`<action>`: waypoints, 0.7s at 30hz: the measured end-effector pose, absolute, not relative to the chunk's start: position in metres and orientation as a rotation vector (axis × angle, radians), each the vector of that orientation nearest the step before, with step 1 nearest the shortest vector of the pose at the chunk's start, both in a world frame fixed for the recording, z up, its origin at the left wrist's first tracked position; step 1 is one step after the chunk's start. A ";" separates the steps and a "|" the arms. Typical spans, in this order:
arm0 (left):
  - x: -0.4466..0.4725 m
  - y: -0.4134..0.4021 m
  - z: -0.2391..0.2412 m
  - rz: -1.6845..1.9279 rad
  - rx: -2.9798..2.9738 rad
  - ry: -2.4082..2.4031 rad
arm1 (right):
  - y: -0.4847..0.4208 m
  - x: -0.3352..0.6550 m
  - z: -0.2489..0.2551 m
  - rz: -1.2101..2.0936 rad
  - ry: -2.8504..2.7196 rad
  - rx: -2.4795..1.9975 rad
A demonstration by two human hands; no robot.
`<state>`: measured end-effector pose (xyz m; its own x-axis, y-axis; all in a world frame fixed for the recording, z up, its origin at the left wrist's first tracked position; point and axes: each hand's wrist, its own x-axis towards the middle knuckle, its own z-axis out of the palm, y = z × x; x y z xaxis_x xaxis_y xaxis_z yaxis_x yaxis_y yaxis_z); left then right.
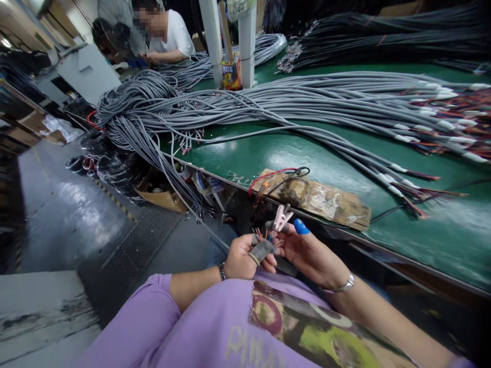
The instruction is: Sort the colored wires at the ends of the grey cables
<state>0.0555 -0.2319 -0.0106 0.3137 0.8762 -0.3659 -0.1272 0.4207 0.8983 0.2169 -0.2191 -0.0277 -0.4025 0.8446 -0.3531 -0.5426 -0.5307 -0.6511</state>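
My left hand (242, 257) is closed around the end of a grey cable (263, 248), with several thin coloured wires fanning out above the fist. A grey guard covers one of its fingers. My right hand (309, 252) sits just to the right, fingers curled, pinching a small pinkish cutter tool (283, 216) against the wire ends. A blue cap (301, 227) covers one fingertip of that hand. Both hands hover over my lap, below the front edge of the green bench (291, 153).
Long bundles of grey cables (268, 105) lie across the green bench, their stripped coloured ends at the right. A taped cardboard pad (318, 197) with red and black leads lies near the edge. Another person (169, 36) works at the far left end. White posts (247, 43) stand behind.
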 end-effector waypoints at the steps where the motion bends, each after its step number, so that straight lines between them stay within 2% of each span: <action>1: 0.055 -0.232 -0.011 0.791 0.905 1.032 | -0.221 0.218 -0.028 2.020 -0.609 -0.865; 9: 0.053 -0.231 -0.015 0.733 1.001 1.019 | -0.227 0.213 -0.018 1.769 -0.878 -1.118; 16: 0.048 -0.228 -0.026 0.479 0.988 0.956 | -0.228 0.213 -0.025 1.780 -0.976 -1.188; 21: 0.046 -0.228 -0.025 0.573 0.910 0.966 | -0.227 0.210 -0.030 1.740 -0.928 -1.215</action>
